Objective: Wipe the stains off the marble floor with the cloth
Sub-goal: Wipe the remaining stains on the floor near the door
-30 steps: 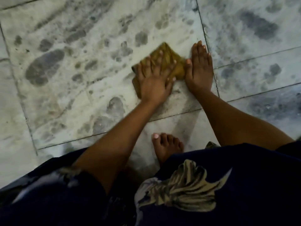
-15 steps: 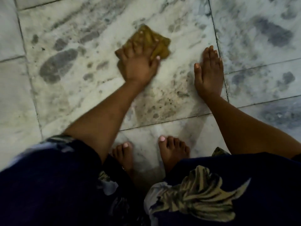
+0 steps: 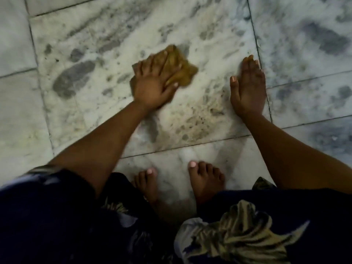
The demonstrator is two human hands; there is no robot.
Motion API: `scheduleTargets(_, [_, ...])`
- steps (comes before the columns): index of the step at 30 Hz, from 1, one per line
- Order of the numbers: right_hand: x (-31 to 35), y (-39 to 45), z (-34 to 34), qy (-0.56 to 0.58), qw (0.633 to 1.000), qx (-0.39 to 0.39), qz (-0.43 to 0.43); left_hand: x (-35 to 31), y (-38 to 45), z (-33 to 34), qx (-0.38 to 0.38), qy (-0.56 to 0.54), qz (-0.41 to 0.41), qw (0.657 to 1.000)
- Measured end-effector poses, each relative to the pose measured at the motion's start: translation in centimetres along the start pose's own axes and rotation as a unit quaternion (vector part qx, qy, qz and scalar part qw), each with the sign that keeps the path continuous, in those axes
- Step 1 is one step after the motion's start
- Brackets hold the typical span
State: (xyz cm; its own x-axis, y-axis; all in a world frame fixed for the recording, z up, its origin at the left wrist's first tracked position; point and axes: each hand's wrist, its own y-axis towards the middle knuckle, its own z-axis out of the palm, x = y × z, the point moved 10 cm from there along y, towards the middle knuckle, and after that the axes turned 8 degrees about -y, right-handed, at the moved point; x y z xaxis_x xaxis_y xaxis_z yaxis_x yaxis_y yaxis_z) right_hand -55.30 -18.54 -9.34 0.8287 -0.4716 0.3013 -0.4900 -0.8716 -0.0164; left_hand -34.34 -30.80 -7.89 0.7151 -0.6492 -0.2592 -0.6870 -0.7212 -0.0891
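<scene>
We see our left hand pressing flat on a crumpled mustard-yellow cloth, its fingers spread apart and laid straight over the fabric, with the thumb reaching along the cloth's near edge; the hand and cloth are blurred, so we cannot tell whether any fingertip digs into the folds. The cloth lies on the white, grey-veined marble floor, around the middle of the large central tile, with its right part sticking out from under our fingers. Our right hand rests palm-down on the same tile, to the right of the cloth and apart from it, fingers straight and held together, the thumb set slightly aside, the fingertips close to the dark grout line on the right. Between the two hands, on the near part of the tile, we see a patch of brownish speckled stains. Near us, our two bare feet stand on the next tile, and our dark blue garment with a pale leaf-like print fills the near edge of the view.
</scene>
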Motion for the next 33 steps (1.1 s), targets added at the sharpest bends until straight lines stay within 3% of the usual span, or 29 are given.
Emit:
scheduleTargets(2, [0.1,0.1,-0.3,0.011,1.0,-0.008,-0.004,-2.0,2.7,0.1,-0.001,-0.029,-0.109,0.994])
scheduleTargets(4, [-0.2,0.2,-0.7,0.038,0.999,-0.021,0.007,-6.6,3.2,1.8,0.026,-0.039,-0.106,0.993])
scheduleTargets(6, [-0.7,0.3,-0.8,0.068,0.997,-0.021,0.028,-11.4,0.4,3.8,0.061,-0.033,-0.029,0.997])
scheduleTargets(8, [-0.5,0.3,-0.7,0.064,0.998,-0.015,0.021,-14.1,-3.8,4.4,0.064,-0.019,0.098,0.993])
scheduleTargets(11, [0.1,0.0,-0.3,0.003,1.0,-0.002,-0.01,-12.8,-8.8,4.1,0.084,-0.003,0.294,0.952])
scheduleTargets(13, [0.4,-0.1,-0.1,-0.027,1.0,0.003,-0.013,-8.9,-8.9,3.4,0.089,0.02,0.347,0.933])
scheduleTargets(17, [0.4,-0.1,0.0,-0.051,0.999,0.003,-0.01,-2.3,-0.8,1.5,0.085,0.065,0.263,0.959])
scheduleTargets(22, [0.3,0.2,0.0,-0.053,0.999,0.008,-0.009,-6.0,3.1,1.5,0.05,0.006,0.067,0.997])
scheduleTargets(25, [0.3,0.1,-0.1,-0.043,0.999,0.003,-0.006,-10.9,-2.7,3.5,0.045,0.006,0.165,0.985])
scheduleTargets(29, [0.4,0.1,0.0,-0.043,0.999,0.0,-0.006,-10.0,-6.6,4.2,0.088,0.019,0.382,0.92])
scheduleTargets(31, [0.3,0.2,0.1,-0.047,0.999,-0.003,-0.007,-7.1,-3.0,3.2,0.062,0.032,0.367,0.928])
scheduleTargets(33, [0.3,0.1,0.1,-0.05,0.999,-0.002,-0.007,-3.3,3.1,1.7,0.035,0.055,0.259,0.964])
